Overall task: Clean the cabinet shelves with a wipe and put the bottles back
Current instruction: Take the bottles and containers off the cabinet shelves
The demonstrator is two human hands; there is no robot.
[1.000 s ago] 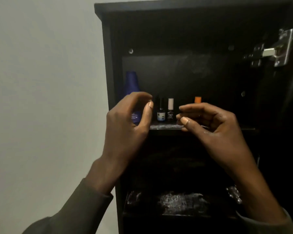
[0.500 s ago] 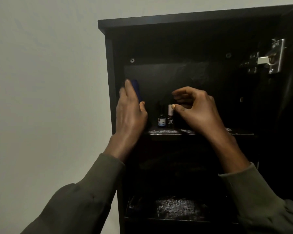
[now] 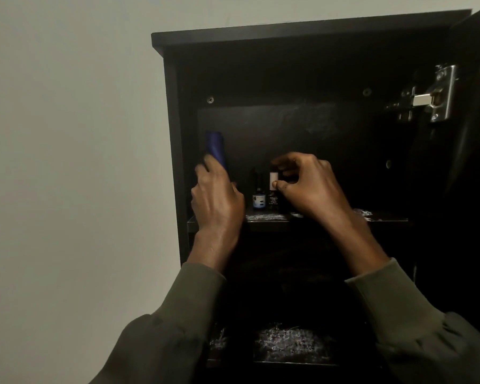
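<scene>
Two small bottles stand on the upper shelf (image 3: pixel 383 219) of the black cabinet (image 3: pixel 302 31): blue-label bottle (image 3: pixel 258 199), white-capped bottle (image 3: pixel 273 191). Label print too small to read. Left hand (image 3: pixel 216 200) grips tall blue bottle (image 3: pixel 216 146) at far left. Right hand (image 3: pixel 308 184), fingers curled, thumb touching the white cap; whether it holds anything is unclear. White dust on both shelves.

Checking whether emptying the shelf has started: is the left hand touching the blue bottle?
Touching. The head view shows the left hand wrapped around the lower part of the blue bottle, fingers against its side.
</scene>
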